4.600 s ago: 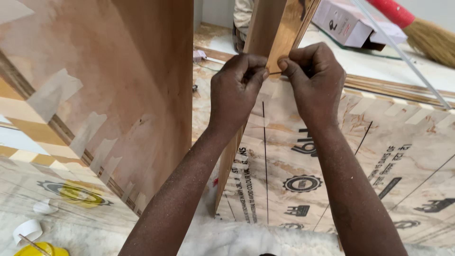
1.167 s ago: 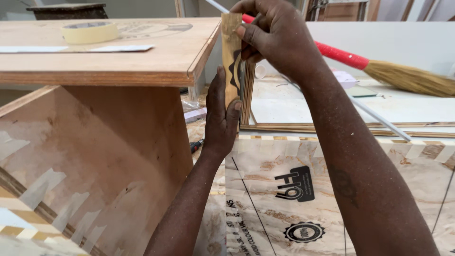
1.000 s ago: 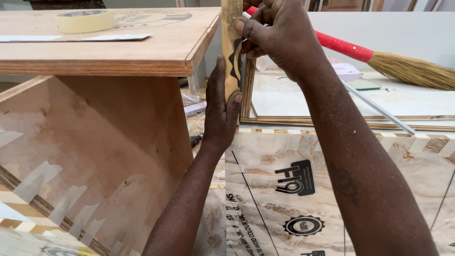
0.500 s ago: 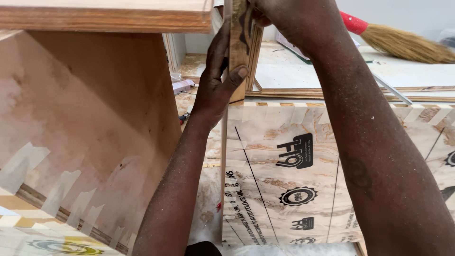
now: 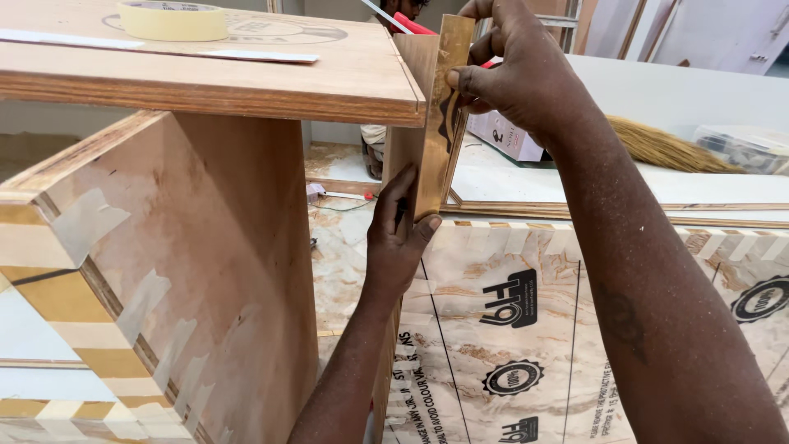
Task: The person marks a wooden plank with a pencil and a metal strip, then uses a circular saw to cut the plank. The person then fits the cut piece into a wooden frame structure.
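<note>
Beside plywood cabinet (image 5: 205, 271) — upright wood strip (image 5: 440, 123), long axis vertical, both hands' grip pinching it.

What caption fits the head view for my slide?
Left hand steadies an upright plywood strip while the right hand pinches its top, beside a plywood top carrying a masking tape roll.

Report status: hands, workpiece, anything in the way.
Left hand grips wooden strip low; right hand pinches its top. Strip upright against plywood panel's edge. Nothing obstructing.
</note>
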